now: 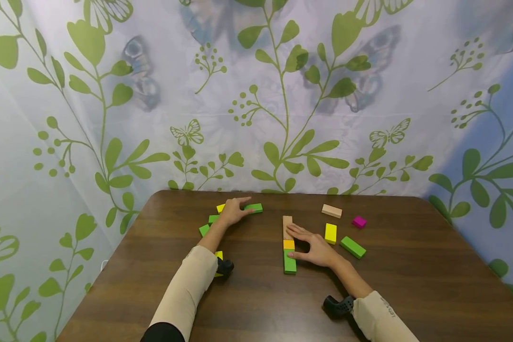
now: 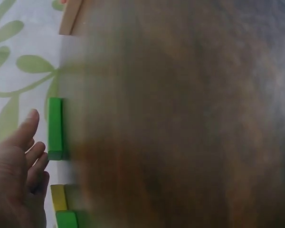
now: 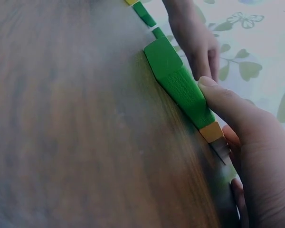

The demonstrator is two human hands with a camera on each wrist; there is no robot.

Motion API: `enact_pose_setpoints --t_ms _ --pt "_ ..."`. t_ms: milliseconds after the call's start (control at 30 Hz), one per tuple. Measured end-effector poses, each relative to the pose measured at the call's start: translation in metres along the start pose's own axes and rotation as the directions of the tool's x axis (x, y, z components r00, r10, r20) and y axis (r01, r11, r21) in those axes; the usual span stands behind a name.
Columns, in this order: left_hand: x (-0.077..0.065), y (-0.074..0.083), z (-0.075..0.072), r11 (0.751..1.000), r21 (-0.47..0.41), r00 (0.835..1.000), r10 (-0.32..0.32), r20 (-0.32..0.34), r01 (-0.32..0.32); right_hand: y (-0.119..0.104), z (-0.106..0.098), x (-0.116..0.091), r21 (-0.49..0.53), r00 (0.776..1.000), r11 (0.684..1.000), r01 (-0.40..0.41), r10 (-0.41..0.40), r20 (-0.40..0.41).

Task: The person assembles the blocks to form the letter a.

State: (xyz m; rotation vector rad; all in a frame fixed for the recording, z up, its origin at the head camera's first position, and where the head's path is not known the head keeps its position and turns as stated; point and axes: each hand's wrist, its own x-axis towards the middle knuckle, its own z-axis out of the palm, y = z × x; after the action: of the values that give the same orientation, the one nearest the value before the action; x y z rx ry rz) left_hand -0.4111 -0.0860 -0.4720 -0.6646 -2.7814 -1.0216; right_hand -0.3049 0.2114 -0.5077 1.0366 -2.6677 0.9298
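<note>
My left hand (image 1: 235,212) reaches toward the back of the table, thumb and fingers spread at the left end of a green block (image 1: 256,208). In the left wrist view its fingers are beside that green block (image 2: 55,128), not curled round it. My right hand (image 1: 316,248) rests at a straight row in the middle: a plain wood block (image 1: 287,223), an orange block (image 1: 288,244) and a green block (image 1: 289,265). Its thumb touches the near green block, and its fingertips are on the plain wood block. In the right wrist view the thumb lies along the green block (image 3: 183,92).
Beyond my right hand lie a plain wood block (image 1: 331,211), a yellow block (image 1: 331,233), a magenta block (image 1: 359,222) and a green block (image 1: 353,247). Around my left forearm are yellow (image 1: 220,208) and green blocks (image 1: 204,230), partly hidden. A patterned cloth hangs behind the table.
</note>
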Motion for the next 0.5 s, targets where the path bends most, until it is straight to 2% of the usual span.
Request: enact_pose_setpoints --t_ms 100,267,367,500 --pt "0.0011 -0.0014 0.0037 0.999 0.048 1.0 0.017 0.016 -0.018 -0.0008 -0.0006 0.0008 0.003 1.0 1.0 0.003 -0.003 -0.004" --pt "0.0013 0.0009 0.0071 0.994 0.109 0.999 0.012 0.042 -0.016 -0.0019 -0.0011 0.0002 -0.004 1.0 1.0 0.02 -0.02 -0.011" --pt "0.0009 0.002 0.0085 0.992 0.123 0.999 0.008 0.038 -0.012 -0.002 -0.0012 -0.0007 0.001 1.0 1.0 0.013 -0.013 -0.011" --pt "-0.0008 0.0042 0.0083 0.996 0.091 1.0 0.001 0.03 -0.004 -0.0015 0.0001 -0.0012 0.013 1.0 1.0 0.001 -0.001 -0.002"
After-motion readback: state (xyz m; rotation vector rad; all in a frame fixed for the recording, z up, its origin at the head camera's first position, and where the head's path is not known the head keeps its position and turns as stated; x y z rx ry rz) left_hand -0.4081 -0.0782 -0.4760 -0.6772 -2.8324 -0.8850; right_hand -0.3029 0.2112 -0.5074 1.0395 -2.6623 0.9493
